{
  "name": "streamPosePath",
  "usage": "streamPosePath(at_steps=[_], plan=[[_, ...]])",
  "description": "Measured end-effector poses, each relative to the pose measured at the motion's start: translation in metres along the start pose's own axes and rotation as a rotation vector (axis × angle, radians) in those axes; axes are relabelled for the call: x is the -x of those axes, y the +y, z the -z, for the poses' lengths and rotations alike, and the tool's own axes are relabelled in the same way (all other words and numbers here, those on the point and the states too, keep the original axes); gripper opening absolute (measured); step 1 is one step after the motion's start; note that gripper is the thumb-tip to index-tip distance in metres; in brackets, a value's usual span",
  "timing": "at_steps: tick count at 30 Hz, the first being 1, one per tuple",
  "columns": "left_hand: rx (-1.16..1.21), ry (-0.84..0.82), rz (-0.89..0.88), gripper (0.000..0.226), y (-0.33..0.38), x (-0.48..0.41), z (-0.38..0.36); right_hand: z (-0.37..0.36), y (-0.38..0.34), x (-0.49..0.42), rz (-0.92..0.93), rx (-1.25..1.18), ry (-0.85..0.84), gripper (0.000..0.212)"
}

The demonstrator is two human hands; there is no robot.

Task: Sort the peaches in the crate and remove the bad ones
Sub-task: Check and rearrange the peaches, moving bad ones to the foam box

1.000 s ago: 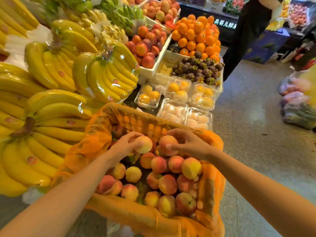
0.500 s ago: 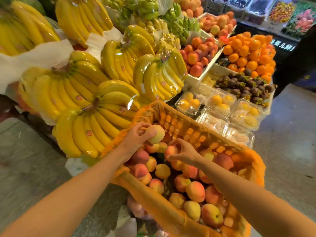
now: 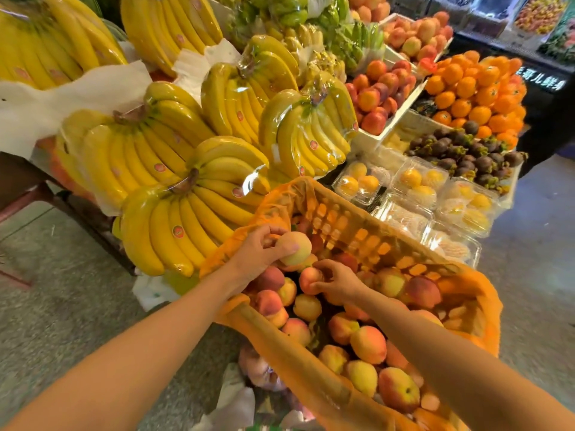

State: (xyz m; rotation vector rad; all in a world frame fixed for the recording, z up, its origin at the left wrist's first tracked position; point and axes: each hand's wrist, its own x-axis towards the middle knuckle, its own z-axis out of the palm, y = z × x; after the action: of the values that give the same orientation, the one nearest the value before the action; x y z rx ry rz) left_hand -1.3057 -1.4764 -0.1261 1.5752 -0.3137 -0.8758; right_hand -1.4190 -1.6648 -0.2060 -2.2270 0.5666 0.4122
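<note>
The left hand (image 3: pixel 258 253) reaches forward with the forearm almost straight. Its fingers and thumb are curled round a pale yellow peach with a soft pink blush (image 3: pixel 294 247), which it holds in the air above the far left corner of the orange plastic crate (image 3: pixel 367 237). The right hand (image 3: pixel 339 284) comes in from the right side, palm down and wrist a little bent, and it pinches a round red-pink peach (image 3: pixel 309 279) between the thumb and the fingertips. This peach is at the top of the pile, in the left half of the crate. Whether it is lifted or rests on its neighbours cannot be told, because the hand covers its right side.

The crate has a lattice wall with rows of small rectangular openings, and a thin, wrinkled orange liner (image 3: pixel 280 200) hangs over its rim. Inside lie many round peaches (image 3: pixel 368 343), matte and velvety, coloured from yellow to deep red. Both forearms cover some of them, and the near right corner of the crate is cut off by the lower edge of the view.

Behind the crate lie big bunches of smooth yellow bananas (image 3: pixel 193 219) in shiny clear wrap, with small red stickers. To the right are clear plastic boxes (image 3: pixel 413 188) with yellow fruit, a heap of dark purple mangosteens (image 3: pixel 466 150) and glossy orange tangerines (image 3: pixel 473 88). Below the crate, on the grey speckled floor (image 3: pixel 62 300), something pinkish in a bag (image 3: pixel 258 368) is too blurred to name.
</note>
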Motion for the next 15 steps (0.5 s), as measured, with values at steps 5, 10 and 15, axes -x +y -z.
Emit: streamPosePath(at_steps=[5, 10, 15], plan=[[-0.047, -0.019, 0.022, 0.055, 0.003, 0.002, -0.003, 0.016, -0.002, 0.013, 0.022, -0.204, -0.072, 0.052], [-0.133, 0.012, 0.034, 0.045, 0.002, -0.002, -0.014, 0.042, -0.030, 0.037, 0.125, -0.553, -0.098, 0.043], [-0.133, -0.023, 0.094, 0.049, 0.004, -0.004, -0.029, 0.048, -0.048, 0.048, 0.228, -0.613, -0.089, 0.052]])
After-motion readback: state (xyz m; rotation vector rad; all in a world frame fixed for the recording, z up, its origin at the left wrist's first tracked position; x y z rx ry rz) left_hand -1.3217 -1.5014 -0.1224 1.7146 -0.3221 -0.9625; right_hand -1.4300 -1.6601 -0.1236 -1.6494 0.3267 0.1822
